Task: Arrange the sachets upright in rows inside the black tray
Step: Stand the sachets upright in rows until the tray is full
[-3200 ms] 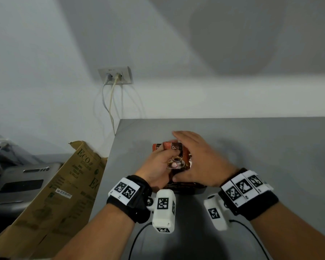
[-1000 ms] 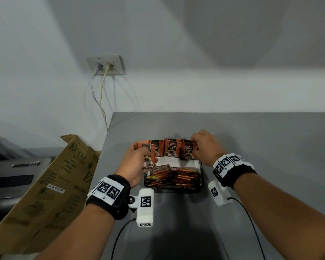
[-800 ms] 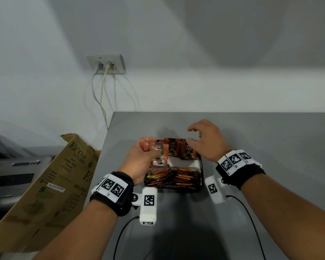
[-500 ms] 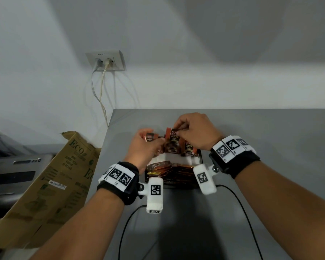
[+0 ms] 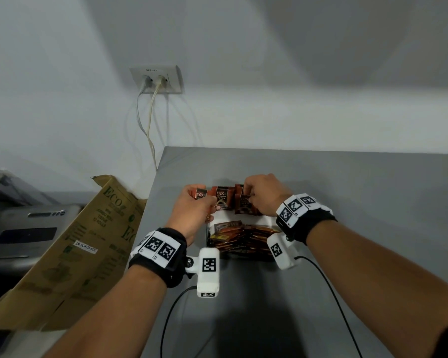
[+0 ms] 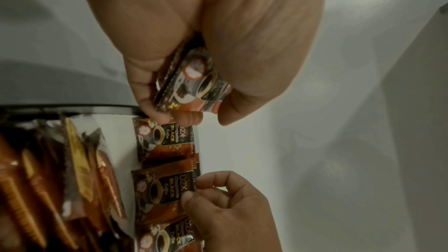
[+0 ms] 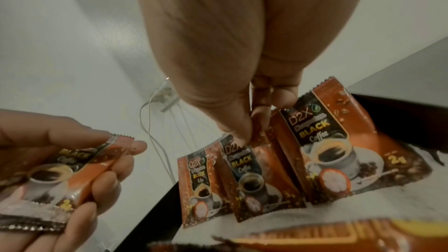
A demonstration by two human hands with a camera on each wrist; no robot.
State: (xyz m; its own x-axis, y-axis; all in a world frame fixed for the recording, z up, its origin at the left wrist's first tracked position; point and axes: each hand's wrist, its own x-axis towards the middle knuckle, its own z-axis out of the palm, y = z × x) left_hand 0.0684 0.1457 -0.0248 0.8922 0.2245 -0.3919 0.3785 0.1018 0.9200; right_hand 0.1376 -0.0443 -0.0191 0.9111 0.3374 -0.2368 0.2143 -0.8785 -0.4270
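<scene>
A black tray sits on the grey table. Orange-and-black coffee sachets stand upright in a row along its far wall. More sachets lie in a loose pile at its near side. My left hand hovers at the row's left end and grips a small stack of sachets. My right hand pinches the top edge of an upright sachet in the row between thumb and forefinger. White lining shows under the standing sachets.
The table's left edge is close to the tray. Beyond it lean a brown cardboard box and a grey machine. A wall socket with two cables hangs above the corner. Grey tabletop stretches right.
My right hand has moved from the row's right end to a sachet nearer the middle and pinched its top. My left hand stays at the left end, holding its stack.
</scene>
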